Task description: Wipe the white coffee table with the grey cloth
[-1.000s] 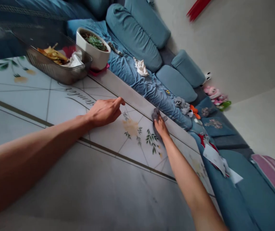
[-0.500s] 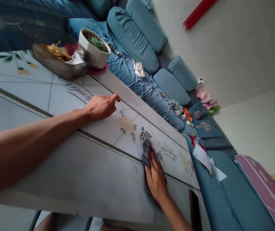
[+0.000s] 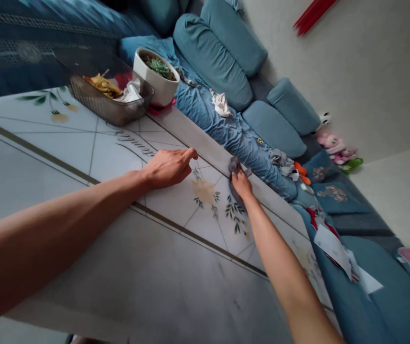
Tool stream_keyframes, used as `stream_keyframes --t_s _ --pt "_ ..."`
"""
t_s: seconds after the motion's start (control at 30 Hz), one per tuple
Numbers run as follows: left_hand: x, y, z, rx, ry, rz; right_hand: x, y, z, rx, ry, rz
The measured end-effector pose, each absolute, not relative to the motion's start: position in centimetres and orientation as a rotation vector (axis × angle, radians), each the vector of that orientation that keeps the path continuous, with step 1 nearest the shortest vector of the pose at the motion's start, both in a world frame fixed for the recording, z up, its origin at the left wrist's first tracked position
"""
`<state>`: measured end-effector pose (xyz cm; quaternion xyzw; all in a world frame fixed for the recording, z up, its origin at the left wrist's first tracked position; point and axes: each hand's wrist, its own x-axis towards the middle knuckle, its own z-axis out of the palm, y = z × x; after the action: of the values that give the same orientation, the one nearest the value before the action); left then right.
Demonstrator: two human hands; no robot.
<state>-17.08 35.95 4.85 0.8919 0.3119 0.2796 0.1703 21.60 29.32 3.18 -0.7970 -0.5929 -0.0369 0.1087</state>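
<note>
My right hand (image 3: pixel 242 184) presses a crumpled dark grey cloth (image 3: pixel 234 165) onto the white patterned tabletop (image 3: pixel 176 248), close to the table's far edge beside the sofa. Its fingers are closed over the cloth. My left hand (image 3: pixel 171 167) hovers over or rests on the tabletop to the left, its fingers curled in; nothing shows in them. Printed flowers and lettering lie under and around both hands.
Beyond the left hand stand a smoky clear bin (image 3: pixel 110 105) with food scraps and tissue, and a white succulent pot (image 3: pixel 158 83). A blue sofa (image 3: pixel 212 57) runs along the far side, holding crumpled tissue (image 3: pixel 221 103), clothes (image 3: pixel 282 160) and papers (image 3: pixel 334 246).
My right hand has slid the cloth across the table from the near middle to the far edge. The left hand keeps its curled pose. The view has shifted slightly.
</note>
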Motion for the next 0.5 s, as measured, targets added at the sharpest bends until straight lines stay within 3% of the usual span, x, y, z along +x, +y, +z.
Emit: stream_keyframes --t_s 0.1,0.17,0.4,0.5 --pt "-17.6 36.4 5.0 2.495 0.905 0.825 21.2 32.1 3.7 -2.357 -1.71 -0.125" --pt "-17.9 36.6 5.1 2.472 0.932 0.837 19.8 28.4 3.6 -2.369 -1.721 -0.119" --pt "-17.7 36.1 5.0 2.485 0.926 0.805 11.3 -3.0 1.0 -2.233 -1.839 -0.066" --pt "-17.2 35.7 4.9 2.505 0.888 0.819 9.8 -8.8 0.5 -2.268 -1.823 -0.065"
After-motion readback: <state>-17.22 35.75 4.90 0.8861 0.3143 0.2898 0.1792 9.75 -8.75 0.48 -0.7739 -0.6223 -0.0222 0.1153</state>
